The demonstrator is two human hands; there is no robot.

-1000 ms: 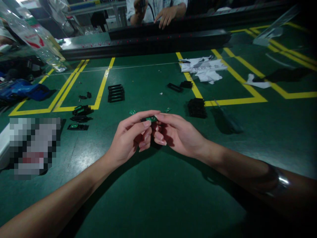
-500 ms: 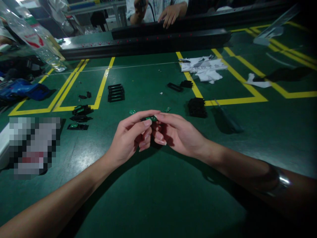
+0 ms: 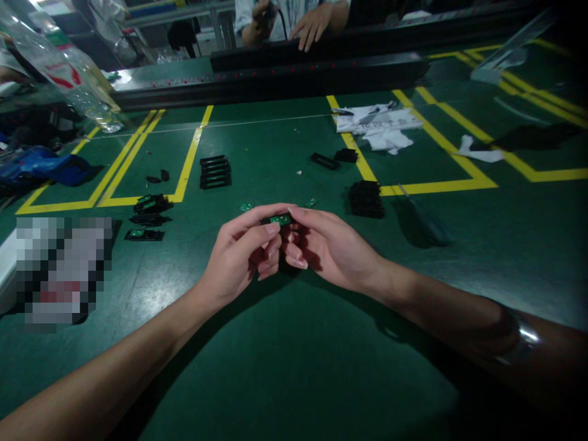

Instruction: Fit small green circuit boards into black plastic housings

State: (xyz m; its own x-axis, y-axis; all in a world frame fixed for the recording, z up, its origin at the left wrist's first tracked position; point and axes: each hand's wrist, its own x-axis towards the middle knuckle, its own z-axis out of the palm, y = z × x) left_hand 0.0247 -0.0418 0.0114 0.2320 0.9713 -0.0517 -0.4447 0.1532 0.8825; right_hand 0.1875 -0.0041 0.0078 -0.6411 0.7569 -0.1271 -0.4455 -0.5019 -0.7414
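Note:
Between my two hands is a small black plastic housing with a green circuit board (image 3: 281,219) in it. My left hand (image 3: 245,250) pinches its left end between thumb and forefinger. The fingertips of my right hand (image 3: 324,245) close on its right end, with the other fingers curled below. Just beyond my fingers lie loose green circuit boards, one on the left (image 3: 245,207) and one on the right (image 3: 312,202). To the left, black housings (image 3: 144,234) lie in a short column, some with green boards in them.
Black frames (image 3: 215,171) lie in a row, and a stack of black parts (image 3: 366,199) sits right. Beside it is a screwdriver-like tool (image 3: 425,220). Crumpled white paper (image 3: 379,125), a plastic bottle (image 3: 76,73) and a black rail (image 3: 271,76) stand farther back. Across it are a person's hands (image 3: 315,26).
My right thumb has shifted slightly off the circuit board, so more of its green face shows. Both hands stay in nearly the same place. The hands across the table moved a little.

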